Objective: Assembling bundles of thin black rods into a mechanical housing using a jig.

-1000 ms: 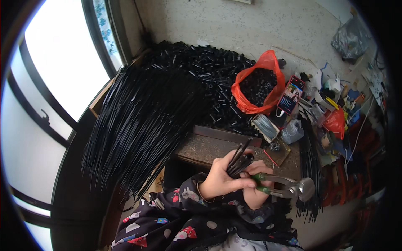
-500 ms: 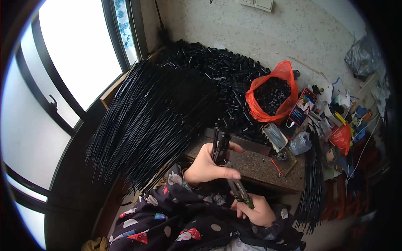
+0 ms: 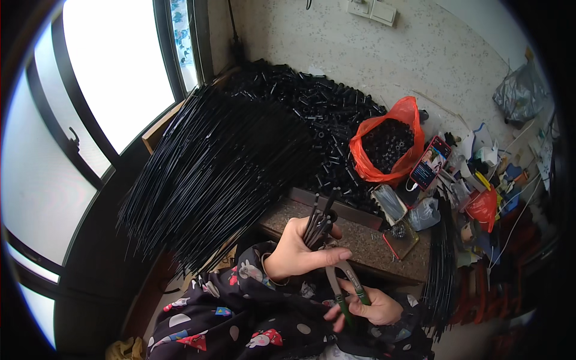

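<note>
My left hand (image 3: 294,259) is closed around a small bunch of thin black rods (image 3: 314,227), with a few thicker black pieces at their upper right; its thumb stretches right across the pliers' upper end. Green-handled pliers (image 3: 332,281) are in my right hand (image 3: 380,307), their handles spread apart. The pliers' jaws are mostly hidden behind the left thumb and fingers, so what lies between them cannot be seen. Both hands are above my lap, in front of a speckled brown work surface (image 3: 372,255).
A large sheaf of long black rods (image 3: 198,180) fans out at left. Behind lie heaped short black tubes (image 3: 327,108) and a red plastic bag (image 3: 363,171) of small black parts. A phone (image 3: 429,163), clear packets and more rods (image 3: 441,270) are at right.
The pliers' handles have spread from nearly together to wide apart. My left hand with the rods has shifted slightly right and down, and the view has tilted a little.
</note>
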The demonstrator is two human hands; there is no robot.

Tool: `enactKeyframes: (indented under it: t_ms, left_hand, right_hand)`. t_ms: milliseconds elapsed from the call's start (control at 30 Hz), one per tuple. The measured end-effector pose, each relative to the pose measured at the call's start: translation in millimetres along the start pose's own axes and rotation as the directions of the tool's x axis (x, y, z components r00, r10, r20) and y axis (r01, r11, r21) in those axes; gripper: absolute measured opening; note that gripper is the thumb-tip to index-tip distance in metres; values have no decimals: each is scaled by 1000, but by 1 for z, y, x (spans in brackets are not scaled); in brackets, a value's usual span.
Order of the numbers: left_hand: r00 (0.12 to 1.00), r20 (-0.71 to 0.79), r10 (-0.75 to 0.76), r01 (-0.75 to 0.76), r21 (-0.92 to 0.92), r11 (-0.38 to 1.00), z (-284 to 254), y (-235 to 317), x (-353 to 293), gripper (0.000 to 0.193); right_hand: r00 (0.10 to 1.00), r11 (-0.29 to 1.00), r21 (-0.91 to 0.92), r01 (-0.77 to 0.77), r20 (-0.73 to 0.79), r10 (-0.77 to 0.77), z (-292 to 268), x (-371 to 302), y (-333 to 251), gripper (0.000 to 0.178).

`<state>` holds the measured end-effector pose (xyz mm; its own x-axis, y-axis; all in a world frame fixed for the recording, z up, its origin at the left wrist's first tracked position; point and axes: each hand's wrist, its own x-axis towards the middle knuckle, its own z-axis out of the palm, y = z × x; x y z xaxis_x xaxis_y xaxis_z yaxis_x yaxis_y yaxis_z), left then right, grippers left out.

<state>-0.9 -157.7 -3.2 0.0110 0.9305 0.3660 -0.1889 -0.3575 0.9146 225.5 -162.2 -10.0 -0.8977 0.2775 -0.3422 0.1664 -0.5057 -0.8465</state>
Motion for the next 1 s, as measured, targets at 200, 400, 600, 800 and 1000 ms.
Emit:
enactKeyframes:
  t_ms: [200, 400, 600, 800, 1000]
  left_hand:
    - [996, -12, -84, 83, -22, 996, -1, -16, 0, 24]
    - [999, 31, 33, -35, 94, 995, -2, -18, 6, 26]
    - [998, -25, -49, 45, -134, 990, 2, 8, 4, 38]
    - [982, -148, 118, -125, -36, 992, 8, -1, 0, 23]
    - [998, -46, 36, -39, -67, 997, 6, -6, 5, 35]
  right_hand:
    - [970, 997, 4, -76, -231, 75, 5, -6, 5, 33]
    - [808, 832, -545, -100, -533, -252, 23, 7, 22, 22]
    - [681, 616, -771, 163, -364, -635, 24, 24, 22, 38]
    - [654, 625, -771, 121, -412, -635, 40, 32, 25, 39]
    - [670, 578, -816, -26, -443, -595, -6, 17, 15, 37]
